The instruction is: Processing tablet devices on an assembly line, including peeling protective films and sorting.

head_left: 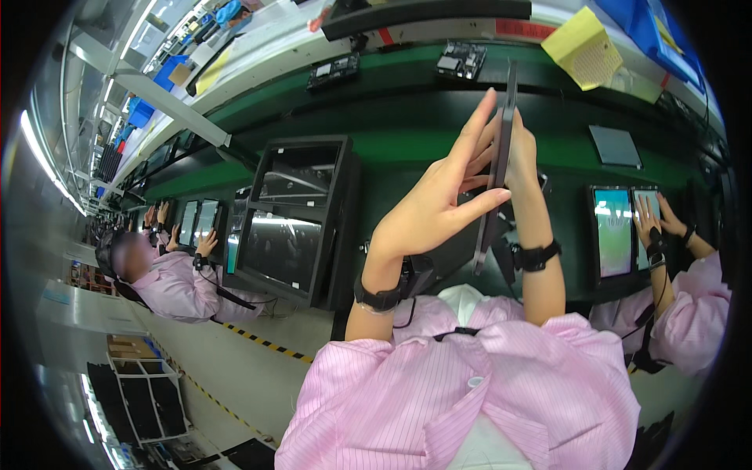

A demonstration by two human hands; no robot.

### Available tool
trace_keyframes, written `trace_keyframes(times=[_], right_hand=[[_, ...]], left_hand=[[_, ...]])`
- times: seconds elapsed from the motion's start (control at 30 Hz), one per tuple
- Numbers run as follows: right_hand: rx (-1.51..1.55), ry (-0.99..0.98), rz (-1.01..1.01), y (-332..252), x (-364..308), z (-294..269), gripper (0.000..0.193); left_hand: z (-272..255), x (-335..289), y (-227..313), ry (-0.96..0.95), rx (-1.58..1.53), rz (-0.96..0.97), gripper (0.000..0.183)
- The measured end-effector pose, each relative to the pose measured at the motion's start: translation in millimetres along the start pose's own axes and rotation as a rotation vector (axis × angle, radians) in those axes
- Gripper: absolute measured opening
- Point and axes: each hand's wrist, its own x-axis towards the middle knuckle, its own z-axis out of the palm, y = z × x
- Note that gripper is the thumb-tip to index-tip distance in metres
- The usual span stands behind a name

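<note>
A dark tablet [492,188], seen almost edge-on, stands upright between my two hands above the green work surface. My left hand [431,207] presses on its left face with fingers stretched along it, and the thumb reaches across to the near part. From the other side my right hand [523,153] grips the tablet; its fingers are partly hidden behind it. Which face carries the screen I cannot tell. Black straps with cords circle both wrists.
Left of my arms stands a black tray [335,196] holding two dark tablets. Two circuit assemblies [460,61] lie on the green conveyor [392,102] ahead, with a yellow sheet [583,48] at the far right. Co-workers handle lit tablets [613,231] on both sides.
</note>
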Motion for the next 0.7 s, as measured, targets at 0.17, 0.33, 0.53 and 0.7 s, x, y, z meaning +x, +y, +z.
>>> trace_keyframes(times=[0.17, 0.33, 0.53, 0.7], right_hand=[[0.271, -0.258, 0.159, 25.2, 40.5, -27.8, 0.026], [0.387, -0.236, 0.338, 59.7, 54.0, -48.8, 0.020], [0.671, -0.476, 0.562, 94.1, 69.2, -80.2, 0.020], [0.627, -0.361, 0.539, 94.6, 69.8, -79.6, 0.019]], left_hand=[[1.0, -24.8, -47.4, -0.176, 0.109, -0.198, 0.066], [-3.9, -32.6, -59.3, -0.229, 0.184, -0.249, 0.062], [-10.1, -35.6, -68.3, -0.344, 0.183, -0.133, 0.063], [-12.9, -34.7, -70.1, -0.339, 0.144, -0.177, 0.063]])
